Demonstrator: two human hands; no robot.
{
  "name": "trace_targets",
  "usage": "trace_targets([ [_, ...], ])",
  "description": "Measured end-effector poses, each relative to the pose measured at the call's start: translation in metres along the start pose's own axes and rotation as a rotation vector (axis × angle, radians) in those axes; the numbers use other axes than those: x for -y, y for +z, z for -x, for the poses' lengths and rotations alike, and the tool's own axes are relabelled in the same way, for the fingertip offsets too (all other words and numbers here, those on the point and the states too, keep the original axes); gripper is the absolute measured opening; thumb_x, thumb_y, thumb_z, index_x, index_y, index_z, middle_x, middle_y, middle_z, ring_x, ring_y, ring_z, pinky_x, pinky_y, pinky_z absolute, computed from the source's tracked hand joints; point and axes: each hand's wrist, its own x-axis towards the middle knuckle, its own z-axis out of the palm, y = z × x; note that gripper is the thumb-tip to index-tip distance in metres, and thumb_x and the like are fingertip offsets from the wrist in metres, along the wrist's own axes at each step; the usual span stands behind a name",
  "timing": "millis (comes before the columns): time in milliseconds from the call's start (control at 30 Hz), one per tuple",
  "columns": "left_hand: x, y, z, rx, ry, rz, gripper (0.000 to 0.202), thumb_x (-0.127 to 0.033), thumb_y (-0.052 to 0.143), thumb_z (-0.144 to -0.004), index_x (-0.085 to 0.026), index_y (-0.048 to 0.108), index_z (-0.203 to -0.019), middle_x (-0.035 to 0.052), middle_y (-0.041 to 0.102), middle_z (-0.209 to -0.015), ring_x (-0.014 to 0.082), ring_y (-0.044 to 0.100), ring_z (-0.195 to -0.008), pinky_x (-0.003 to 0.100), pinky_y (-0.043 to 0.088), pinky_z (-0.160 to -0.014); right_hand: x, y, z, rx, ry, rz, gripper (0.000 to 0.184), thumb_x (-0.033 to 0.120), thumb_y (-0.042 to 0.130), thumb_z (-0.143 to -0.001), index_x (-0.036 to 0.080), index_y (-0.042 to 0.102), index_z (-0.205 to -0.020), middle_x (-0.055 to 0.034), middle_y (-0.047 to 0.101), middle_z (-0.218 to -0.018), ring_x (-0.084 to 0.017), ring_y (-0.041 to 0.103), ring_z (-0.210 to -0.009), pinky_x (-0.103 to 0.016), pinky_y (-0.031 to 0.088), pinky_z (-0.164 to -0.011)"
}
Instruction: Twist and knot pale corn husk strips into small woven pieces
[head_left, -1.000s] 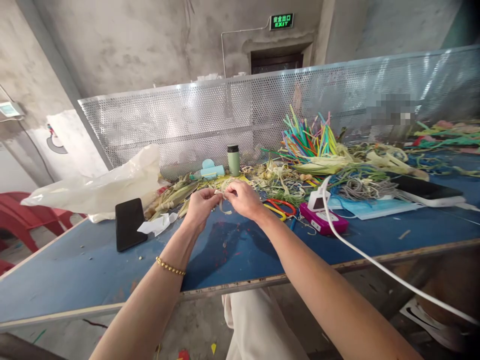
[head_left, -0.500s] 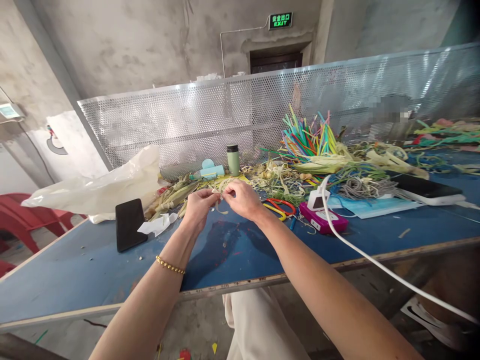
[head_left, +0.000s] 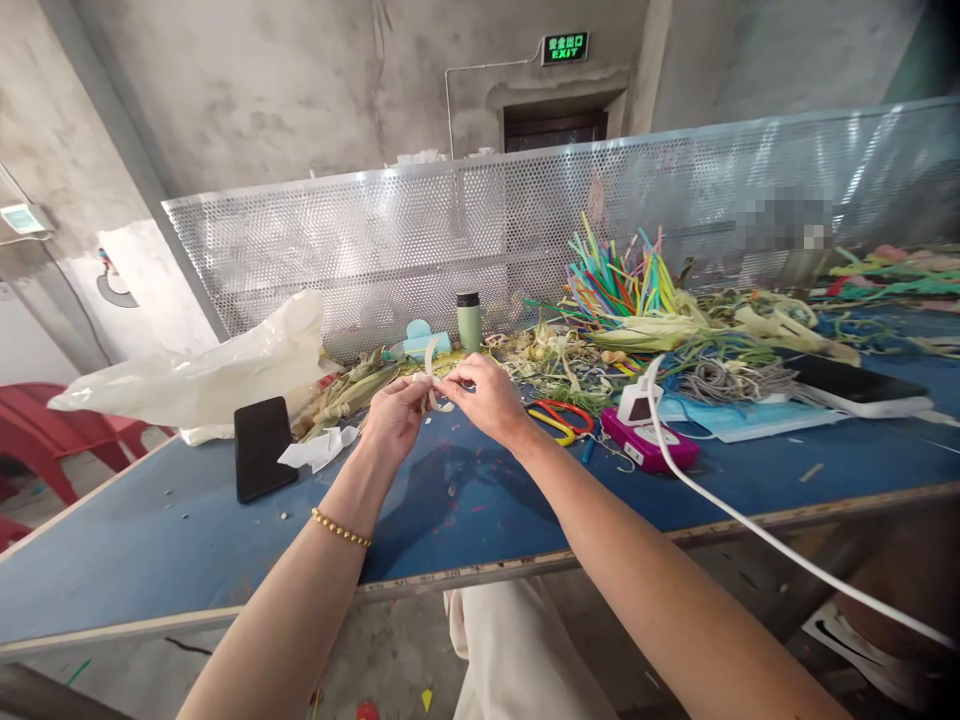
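Observation:
Between my two hands is a pale, narrow strip, perhaps dried husk (head_left: 431,355), with one end curling upward and another hanging below the fingers. My left hand (head_left: 397,412) pinches it from the left, thumb against fingertips. From the right, my right hand (head_left: 484,395) pinches the same strip, its fingertips almost touching the left ones. The fingers hide the point where the strip bends. Both hands hover over the blue table (head_left: 480,510). Scissors with red and yellow handles (head_left: 562,418) lie right of my right hand. A crumpled white tissue (head_left: 319,450) lies left of my left hand.
A black phone (head_left: 264,448) and plastic bag (head_left: 202,375) are at left. Behind stand a green bottle (head_left: 469,325), husk scraps (head_left: 559,355) and colourful pipe cleaners (head_left: 619,275). At right are a purple box (head_left: 651,443) and a white cable (head_left: 757,535).
My fingers have shifted on the pale strip, and its end now curls up above them. My left hand is turned slightly. The view has moved a little.

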Motion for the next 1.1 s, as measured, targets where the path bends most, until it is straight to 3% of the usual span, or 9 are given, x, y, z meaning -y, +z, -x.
trace_targets([
  [100, 0.005, 0.001, 0.002, 0.051, 0.045, -0.074, 0.015, -0.013, 0.082, -0.06, -0.012, 0.067, -0.064, 0.0007, 0.062, -0.061, 0.0079, 0.052, -0.054, 0.022, 0.04, -0.055, 0.001, -0.001, 0.0, 0.015, 0.069, -0.039, 0.02, 0.026, 0.074, -0.083, 0.017, 0.065, -0.068, -0.0016, 0.061, -0.073, -0.015, 0.054, -0.072, -0.027, 0.041, -0.069],
  [233, 0.006, 0.003, 0.003, 0.063, 0.039, -0.123, 0.018, -0.019, 0.084, -0.059, -0.012, 0.068, -0.063, 0.001, 0.061, -0.059, 0.0087, 0.051, -0.054, 0.024, 0.038, -0.055, 0.003, -0.003, 0.0, 0.065, 0.12, -0.098, 0.019, 0.015, 0.069, -0.082, 0.017, 0.061, -0.065, -0.0007, 0.061, -0.071, -0.013, 0.053, -0.068, -0.025, 0.039, -0.066],
  [667, 0.004, 0.007, 0.006, 0.019, 0.025, -0.145, 0.014, -0.018, 0.081, -0.057, -0.012, 0.07, -0.063, 0.0013, 0.061, -0.06, 0.0092, 0.05, -0.055, 0.025, 0.038, -0.056, 0.0, -0.001, -0.001, 0.083, 0.122, -0.054, 0.02, 0.009, 0.067, -0.077, 0.017, 0.057, -0.061, 0.0003, 0.058, -0.069, -0.013, 0.05, -0.065, -0.025, 0.037, -0.063],
  [833, -0.001, 0.005, 0.004, -0.028, -0.017, -0.072, 0.009, -0.012, 0.078, -0.061, -0.01, 0.069, -0.065, 0.0026, 0.064, -0.062, 0.0106, 0.057, -0.059, 0.024, 0.043, -0.06, 0.0, -0.006, -0.001, 0.046, 0.06, -0.03, 0.017, 0.018, 0.066, -0.087, 0.016, 0.066, -0.07, -0.0022, 0.059, -0.074, -0.014, 0.053, -0.071, -0.027, 0.041, -0.069],
  [933, -0.006, 0.002, 0.0, -0.113, -0.088, 0.026, 0.008, -0.007, 0.074, -0.067, -0.011, 0.068, -0.068, 0.0019, 0.064, -0.064, 0.0104, 0.059, -0.06, 0.023, 0.045, -0.059, -0.002, -0.005, 0.0, 0.043, -0.056, -0.008, 0.012, 0.012, 0.064, -0.087, 0.018, 0.073, -0.081, -0.0034, 0.06, -0.082, -0.016, 0.055, -0.08, -0.029, 0.042, -0.078],
  [1100, -0.01, 0.002, -0.003, -0.204, -0.115, 0.141, 0.012, 0.0, 0.069, -0.072, -0.011, 0.065, -0.07, 0.0001, 0.062, -0.063, 0.0074, 0.057, -0.057, 0.02, 0.045, -0.056, -0.001, 0.002, 0.006, 0.122, -0.208, -0.009, 0.027, 0.007, 0.069, -0.082, 0.025, 0.076, -0.1, -0.0042, 0.058, -0.095, -0.019, 0.054, -0.094, -0.033, 0.043, -0.087],
])
